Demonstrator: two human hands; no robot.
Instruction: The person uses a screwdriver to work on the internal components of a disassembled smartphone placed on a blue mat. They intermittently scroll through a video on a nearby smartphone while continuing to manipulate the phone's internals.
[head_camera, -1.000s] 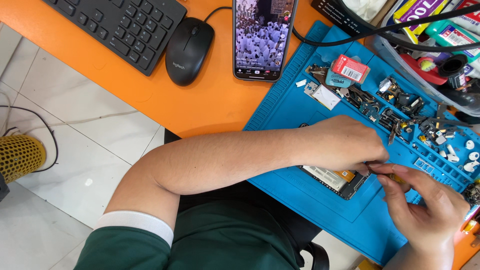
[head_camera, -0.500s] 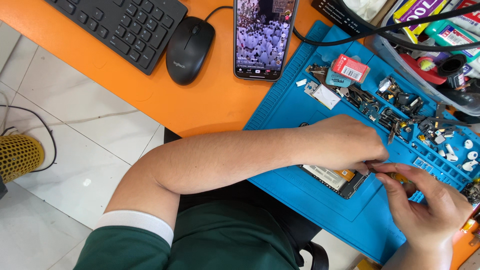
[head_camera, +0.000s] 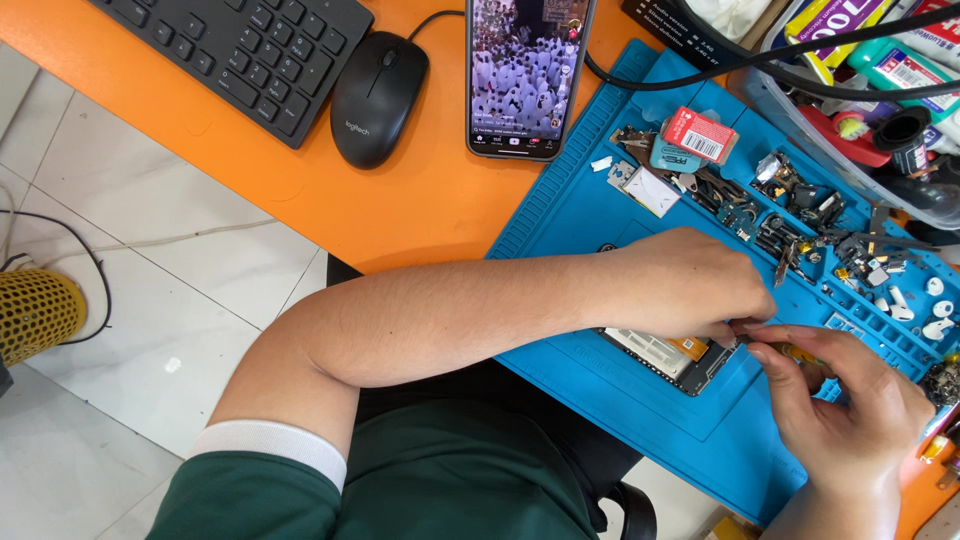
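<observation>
An opened phone (head_camera: 672, 357) with its insides showing lies on a blue work mat (head_camera: 600, 210). My left hand (head_camera: 690, 285) rests over it, fingers curled down on its upper edge, hiding most of it. From the right my right hand (head_camera: 850, 415) pinches a thin tool with a yellow-orange handle (head_camera: 800, 353), its tip meeting my left fingertips at the phone's corner. What lies under the fingertips is hidden.
Small parts and screws fill the mat's trays (head_camera: 830, 240). A red and a teal box (head_camera: 690, 140) sit at the mat's top. A lit phone (head_camera: 525, 75), a black mouse (head_camera: 375, 95) and keyboard (head_camera: 240, 50) lie on the orange desk (head_camera: 400, 210). Cluttered bins (head_camera: 880, 90) stand far right.
Both hands stay at the phone's corner with only slight finger shifts. The picture on the lit phone's screen has changed.
</observation>
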